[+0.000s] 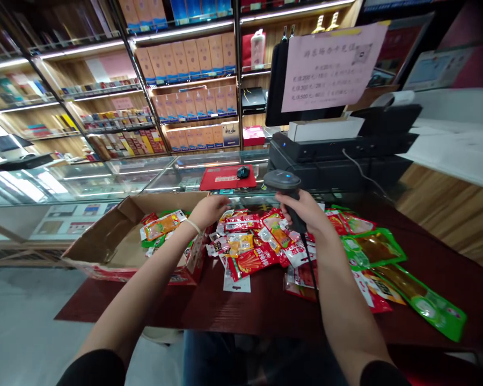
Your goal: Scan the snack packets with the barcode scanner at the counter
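Observation:
My right hand [304, 209] is wrapped round the handle of a black barcode scanner [282, 180], a blue light showing on its head and its cord hanging down. Below the scanner spreads a heap of snack packets [251, 261], mostly red, white and orange. My left hand [210, 210] is over the right rim of an open cardboard box [116, 262], at the heap's left edge. Its fingers are curled together, and whatever they may hold is hidden. Inside the box lie more snack packets, an orange one [163, 225] on top.
Green-edged packets [372, 247] lie right of my right forearm on the dark red table [241, 313]. Behind are a glass counter with a red mouse pad [221, 178] and mouse [243, 172], a monitor bearing a pink notice [330, 69], and a receipt printer [386, 120]. Stocked shelves line the wall.

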{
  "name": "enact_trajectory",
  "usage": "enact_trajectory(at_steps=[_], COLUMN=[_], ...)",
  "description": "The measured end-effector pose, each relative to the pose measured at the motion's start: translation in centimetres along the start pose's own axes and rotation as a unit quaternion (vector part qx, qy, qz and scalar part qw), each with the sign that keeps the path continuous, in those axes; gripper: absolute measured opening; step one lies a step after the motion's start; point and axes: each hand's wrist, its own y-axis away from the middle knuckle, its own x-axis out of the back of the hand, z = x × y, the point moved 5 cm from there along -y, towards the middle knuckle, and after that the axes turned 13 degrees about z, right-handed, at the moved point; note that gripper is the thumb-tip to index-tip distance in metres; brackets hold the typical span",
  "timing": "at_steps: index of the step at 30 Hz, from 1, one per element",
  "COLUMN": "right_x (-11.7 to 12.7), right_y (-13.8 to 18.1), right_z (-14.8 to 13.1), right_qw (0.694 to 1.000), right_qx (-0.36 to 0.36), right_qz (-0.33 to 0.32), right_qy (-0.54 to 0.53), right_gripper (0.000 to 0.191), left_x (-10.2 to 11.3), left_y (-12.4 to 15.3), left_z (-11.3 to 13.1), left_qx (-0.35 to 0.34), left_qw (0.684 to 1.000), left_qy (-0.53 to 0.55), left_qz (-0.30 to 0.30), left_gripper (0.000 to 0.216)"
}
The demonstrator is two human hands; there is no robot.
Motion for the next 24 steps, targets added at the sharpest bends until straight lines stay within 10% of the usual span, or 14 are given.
enact_trajectory(at_steps=[13, 24], right_x=[0.7, -1.7], right_y=[-0.1, -1.2], right_z=[0.6, 1.8], right_qw=[1.000, 0.997], right_qx=[-0.013, -0.025], right_qz=[-0.018, -0.068], right_qy=[-0.014, -0.003], right_gripper=[0.037, 0.043], left_x=[-10.1, -9.6], left_y=[-1.3, -2.0], left_z=[-3.2, -3.8], left_qx=[0.046, 0.073], left_qw=[0.983, 0.986], left_qy=[0.035, 0.087], left_qz=[-0.174, -0.125], left_gripper=[0.040, 0.015])
